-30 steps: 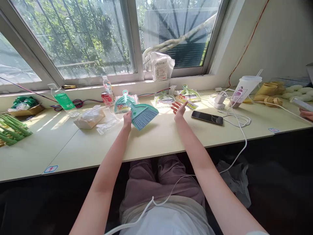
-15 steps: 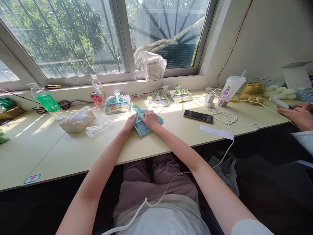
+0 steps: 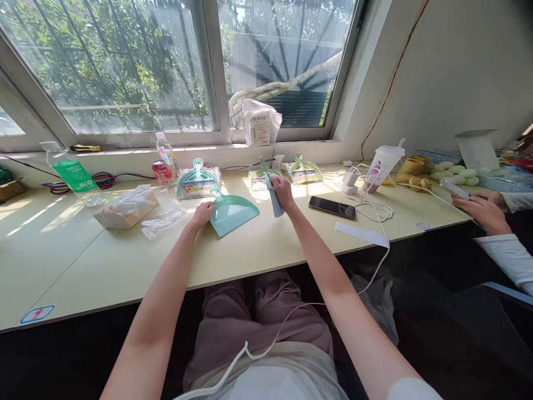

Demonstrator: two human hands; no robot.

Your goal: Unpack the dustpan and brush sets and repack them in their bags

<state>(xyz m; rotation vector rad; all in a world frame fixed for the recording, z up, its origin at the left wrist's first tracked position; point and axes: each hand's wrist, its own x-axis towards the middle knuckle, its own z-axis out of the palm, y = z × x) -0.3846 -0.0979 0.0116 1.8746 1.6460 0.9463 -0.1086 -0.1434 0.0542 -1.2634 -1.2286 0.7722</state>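
Note:
A teal dustpan [image 3: 234, 213] lies on the pale yellow table [image 3: 250, 253], its wide edge toward the right. My left hand [image 3: 203, 214] is closed on the dustpan's left side, near the handle. To the right, my right hand [image 3: 282, 193] grips a small teal brush [image 3: 275, 204], held on edge with its handle pointing up and away; the brush is apart from the pan. Behind them stand wrapped dustpan-and-brush sets: a teal one [image 3: 198, 180], a green one [image 3: 258, 179] partly hidden by the brush, and another green one [image 3: 304, 170].
Left are a green-labelled bottle [image 3: 75, 175], a soda can [image 3: 162, 173], a tissue pack [image 3: 127, 208] and clear plastic wrap [image 3: 162, 219]. Right are a phone [image 3: 332, 208], white cables [image 3: 375, 211], a paper strip [image 3: 361, 234] and a lidded cup [image 3: 382, 166]. Another person's hands [image 3: 485, 211] hold a phone.
The brush has come off the dustpan and moved right in my right hand, turned on edge. My left hand stays on the pan, which now shows its bare inside.

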